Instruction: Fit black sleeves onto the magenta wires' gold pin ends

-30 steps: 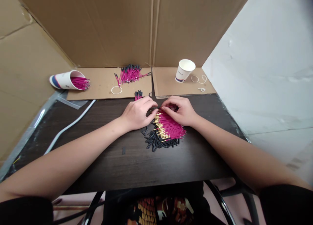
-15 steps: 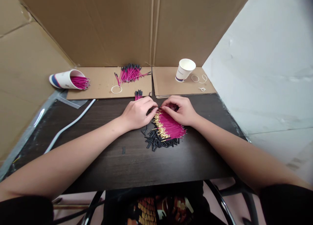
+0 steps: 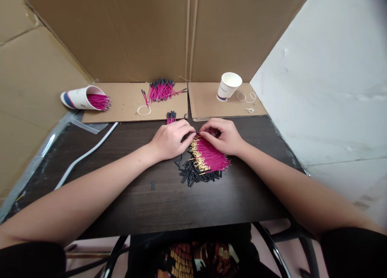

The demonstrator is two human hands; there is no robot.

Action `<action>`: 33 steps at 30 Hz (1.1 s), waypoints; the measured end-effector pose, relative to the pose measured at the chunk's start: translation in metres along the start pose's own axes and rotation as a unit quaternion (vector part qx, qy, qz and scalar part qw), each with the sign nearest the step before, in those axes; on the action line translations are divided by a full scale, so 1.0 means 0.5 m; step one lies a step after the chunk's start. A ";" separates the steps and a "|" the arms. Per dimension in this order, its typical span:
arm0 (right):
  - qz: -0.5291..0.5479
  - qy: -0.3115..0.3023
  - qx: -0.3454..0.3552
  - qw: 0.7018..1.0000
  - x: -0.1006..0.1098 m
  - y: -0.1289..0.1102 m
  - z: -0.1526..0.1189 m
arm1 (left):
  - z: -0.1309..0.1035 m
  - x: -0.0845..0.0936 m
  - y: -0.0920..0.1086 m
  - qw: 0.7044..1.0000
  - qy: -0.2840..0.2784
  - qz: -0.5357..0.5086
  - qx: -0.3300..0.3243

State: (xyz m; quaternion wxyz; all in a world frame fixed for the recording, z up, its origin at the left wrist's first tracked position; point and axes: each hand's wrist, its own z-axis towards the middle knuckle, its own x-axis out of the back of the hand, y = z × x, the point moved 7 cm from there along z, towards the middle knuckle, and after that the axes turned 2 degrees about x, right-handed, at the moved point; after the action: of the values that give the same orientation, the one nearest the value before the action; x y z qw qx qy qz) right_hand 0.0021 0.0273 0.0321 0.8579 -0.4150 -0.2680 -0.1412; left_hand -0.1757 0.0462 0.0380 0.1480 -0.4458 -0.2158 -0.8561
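Note:
My left hand and my right hand meet nearly fingertip to fingertip above the dark table. Each is closed in a pinch; a tiny dark piece shows between them, too small to tell which fingers grip what. Just below lies a pile of magenta wires with gold-coloured ends facing left. Short black tubes are heaped under and in front of it. Behind my left hand, a small bunch of black-tipped magenta wires is partly covered.
A bigger bunch of black-tipped wires rests on cardboard. Left of it, a tipped paper cup holds magenta wires. An upright cup and white rings are at the back right. A pale cable crosses the table's left side.
My left fingertips have shifted very slightly right, toward my right fingertips. The piles and cups look the same.

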 end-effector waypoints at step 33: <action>-0.005 0.068 -0.088 0.994 0.018 0.029 -0.004 | -0.007 0.011 0.020 0.972 -0.124 -0.149 -0.133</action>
State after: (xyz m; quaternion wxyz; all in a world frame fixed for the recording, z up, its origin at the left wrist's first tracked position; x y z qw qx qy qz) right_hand 0.0167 0.0345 0.0268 0.8334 -0.4774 -0.1975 -0.1961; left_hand -0.1769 0.0352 0.0432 -0.0694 -0.5267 -0.1803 -0.8278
